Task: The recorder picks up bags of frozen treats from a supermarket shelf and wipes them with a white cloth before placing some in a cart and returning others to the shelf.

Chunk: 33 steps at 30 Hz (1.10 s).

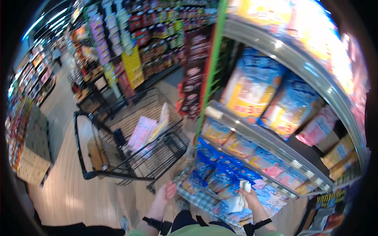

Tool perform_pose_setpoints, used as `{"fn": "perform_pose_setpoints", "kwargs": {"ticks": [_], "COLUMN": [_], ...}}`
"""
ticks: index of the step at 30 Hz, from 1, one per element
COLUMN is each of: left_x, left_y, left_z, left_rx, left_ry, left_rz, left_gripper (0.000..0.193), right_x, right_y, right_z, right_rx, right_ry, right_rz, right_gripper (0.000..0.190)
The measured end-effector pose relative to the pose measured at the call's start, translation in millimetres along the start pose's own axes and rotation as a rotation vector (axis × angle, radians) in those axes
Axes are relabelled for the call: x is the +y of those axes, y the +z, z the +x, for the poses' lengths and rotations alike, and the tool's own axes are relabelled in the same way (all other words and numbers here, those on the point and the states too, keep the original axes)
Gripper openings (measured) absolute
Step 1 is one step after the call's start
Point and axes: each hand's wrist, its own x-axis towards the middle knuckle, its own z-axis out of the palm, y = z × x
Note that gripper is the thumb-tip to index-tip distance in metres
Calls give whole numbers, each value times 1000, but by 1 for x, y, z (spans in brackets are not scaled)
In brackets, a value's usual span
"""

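Observation:
My right hand (249,196) grips a small white item (245,185), perhaps folded cloth or paper. It is held over a low display of blue plastic packs (218,174). White material hangs just left of my fingers; I cannot tell whether it is part of the same item. My left hand (169,191) has its fingers curled in, with nothing visible in them, between the shopping cart and the display. Inside the black wire shopping cart (141,166) are a pink-and-lilac pack (143,132) and a yellow-and-white pack (161,124).
Shelves (265,138) of bagged goods rise on my right, edged by a green upright (214,67). A checkered cloth (198,199) borders the low display. Stacked cartons (35,153) stand at left. A distant person (56,54) is in the aisle.

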Motion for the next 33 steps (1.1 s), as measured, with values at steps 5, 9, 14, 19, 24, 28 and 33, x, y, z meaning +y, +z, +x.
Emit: {"fn": "perform_pose_setpoints", "kwargs": {"ticks": [5, 9, 14, 19, 24, 28, 33], "left_x": [-80, -142, -251, -313, -327, -336, -354], "left_y": [61, 117, 186, 225, 218, 199, 174], "left_z": [-25, -34, -89, -136, -169, -184, -215], "left_rx": [-33, -194, -198, -241, -131, -119, -229], "left_ry": [-81, 44, 58, -58, 55, 77, 151], "left_rz": [121, -17, 144, 225, 325, 297, 273], "left_gripper": [25, 24, 28, 31, 33, 35, 35], "right_x": [28, 16, 78, 119, 141, 166, 154], "right_y": [-97, -161, -276, -372, -435, -463, -439], "right_z": [-24, -55, -76, -104, -143, -156, -192], "right_rx": [63, 52, 57, 42, 209, 267, 260], "right_ry": [-61, -205, -108, -248, -248, -234, -172], "right_rz": [14, -275, 60, 179, 392, 472, 279], "right_gripper": [29, 32, 37, 41, 44, 44, 40]}}
